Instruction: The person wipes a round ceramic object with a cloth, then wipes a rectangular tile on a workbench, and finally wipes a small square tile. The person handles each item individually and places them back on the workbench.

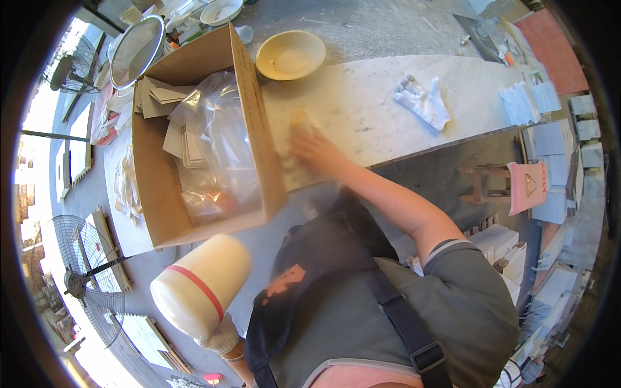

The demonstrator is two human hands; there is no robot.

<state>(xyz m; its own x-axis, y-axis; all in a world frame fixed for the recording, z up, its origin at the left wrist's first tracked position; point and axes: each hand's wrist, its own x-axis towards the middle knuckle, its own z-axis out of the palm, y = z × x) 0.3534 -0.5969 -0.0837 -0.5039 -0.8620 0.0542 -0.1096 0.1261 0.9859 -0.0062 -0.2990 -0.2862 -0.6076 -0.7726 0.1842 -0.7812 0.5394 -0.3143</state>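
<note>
A cream cylinder with a red band (202, 284) is tilted at the lower left, beside the box. My left hand (223, 337), in what looks like a pale glove, holds it from below; most of its fingers are hidden behind the cylinder. My right hand (315, 152) is bare, low over the pale marble tabletop (362, 97), and smeared by motion. Its fingers rest on a small yellowish sponge-like piece (300, 121), too blurred to name surely. The open cardboard box (265, 149) beside it holds clear plastic bags (217, 142) and cardboard dividers (184, 145).
A yellow bowl (291, 55) stands behind the box. Farther right on the marble lies a white glove (424, 103). A round sieve (137, 52) leans at the back left. Floor fans stand at the left, and a wooden stool (482, 183) at the right.
</note>
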